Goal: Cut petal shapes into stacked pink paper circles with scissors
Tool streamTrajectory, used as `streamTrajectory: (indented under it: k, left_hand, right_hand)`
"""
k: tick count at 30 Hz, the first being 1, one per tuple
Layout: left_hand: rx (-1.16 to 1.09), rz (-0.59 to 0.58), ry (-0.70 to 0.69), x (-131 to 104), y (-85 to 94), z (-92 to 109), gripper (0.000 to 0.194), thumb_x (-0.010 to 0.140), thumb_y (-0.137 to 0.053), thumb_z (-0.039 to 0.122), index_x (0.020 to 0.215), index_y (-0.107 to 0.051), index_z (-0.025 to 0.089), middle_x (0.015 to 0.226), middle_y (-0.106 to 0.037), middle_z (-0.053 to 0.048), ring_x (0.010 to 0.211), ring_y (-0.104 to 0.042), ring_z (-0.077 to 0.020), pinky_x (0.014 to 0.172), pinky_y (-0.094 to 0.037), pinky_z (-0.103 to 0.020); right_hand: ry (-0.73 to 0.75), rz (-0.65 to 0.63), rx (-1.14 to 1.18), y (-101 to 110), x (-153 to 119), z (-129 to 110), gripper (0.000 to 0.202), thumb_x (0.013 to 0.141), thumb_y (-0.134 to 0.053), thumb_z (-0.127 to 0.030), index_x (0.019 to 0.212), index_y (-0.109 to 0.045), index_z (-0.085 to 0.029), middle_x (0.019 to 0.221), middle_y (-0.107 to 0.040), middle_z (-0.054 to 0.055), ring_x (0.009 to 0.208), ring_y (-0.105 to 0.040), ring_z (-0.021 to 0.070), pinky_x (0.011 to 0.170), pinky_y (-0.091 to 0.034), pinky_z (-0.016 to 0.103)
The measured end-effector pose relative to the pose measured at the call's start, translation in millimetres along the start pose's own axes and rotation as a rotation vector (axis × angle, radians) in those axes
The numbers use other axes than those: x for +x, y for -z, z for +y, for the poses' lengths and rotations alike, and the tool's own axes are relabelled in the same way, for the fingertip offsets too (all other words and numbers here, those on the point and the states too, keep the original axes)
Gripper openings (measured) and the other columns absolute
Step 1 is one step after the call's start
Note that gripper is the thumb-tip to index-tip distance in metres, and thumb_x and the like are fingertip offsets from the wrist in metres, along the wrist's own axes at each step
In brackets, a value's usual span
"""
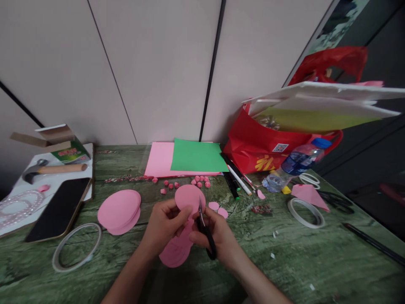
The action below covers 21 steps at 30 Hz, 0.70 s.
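My left hand (169,221) pinches a pink paper circle (186,195) by its lower edge, thumb on top. Black-handled scissors (207,236) sit in my right hand (218,238), with their blades pointing up and lying against the right side of that circle. Whether the blades are cutting into the paper I cannot tell. Below my hands lie more pink paper circles (174,253), partly hidden by my fingers. A stack of pink circles (118,210) rests to the left. Two small pink paper pieces (218,210) lie just beyond my right hand.
Several small pink balls (198,181) lie before green paper (199,156) and pink sheets. Left are a hammer (60,169), a phone (60,210) and a tape roll (76,247). Right are pens (238,179), a bottle (294,164), another tape roll (306,213) and a red bag (253,145).
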<state>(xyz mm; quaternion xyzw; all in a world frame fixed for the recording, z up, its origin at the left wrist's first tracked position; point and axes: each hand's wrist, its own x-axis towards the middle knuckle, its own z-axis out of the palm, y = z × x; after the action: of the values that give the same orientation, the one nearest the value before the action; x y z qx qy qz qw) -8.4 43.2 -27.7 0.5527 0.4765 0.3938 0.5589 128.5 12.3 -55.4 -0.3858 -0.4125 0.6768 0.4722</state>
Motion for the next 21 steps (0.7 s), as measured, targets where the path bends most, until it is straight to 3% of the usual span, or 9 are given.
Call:
streamTrajectory:
  k: [11, 21]
  left_hand:
    - [-0.002, 0.021, -0.012, 0.7, 0.7, -3.3, 0.029, 0.072, -0.059, 0.036, 0.056, -0.050, 0.014, 0.038, -0.041, 0.007, 0.031, -0.033, -0.0031, 0.032, -0.024, -0.015]
    - [-0.044, 0.038, 0.000, 0.9, 1.2, -0.1, 0.029, 0.069, -0.062, 0.037, 0.056, -0.051, 0.014, 0.037, -0.042, 0.006, 0.030, -0.032, -0.0029, 0.032, -0.022, -0.016]
  right_hand:
    - [0.033, -0.038, 0.005, 1.2, 0.2, 2.9, 0.044, 0.052, -0.079, -0.028, 0.077, -0.045, -0.017, 0.050, -0.045, -0.009, 0.046, -0.032, 0.0040, 0.045, -0.026, 0.017]
    - [0.026, 0.003, -0.047, 0.4, -1.2, 0.4, 0.041, 0.053, -0.077, -0.035, 0.073, -0.046, -0.017, 0.050, -0.049, -0.008, 0.039, -0.039, 0.0037, 0.038, -0.029, 0.016]
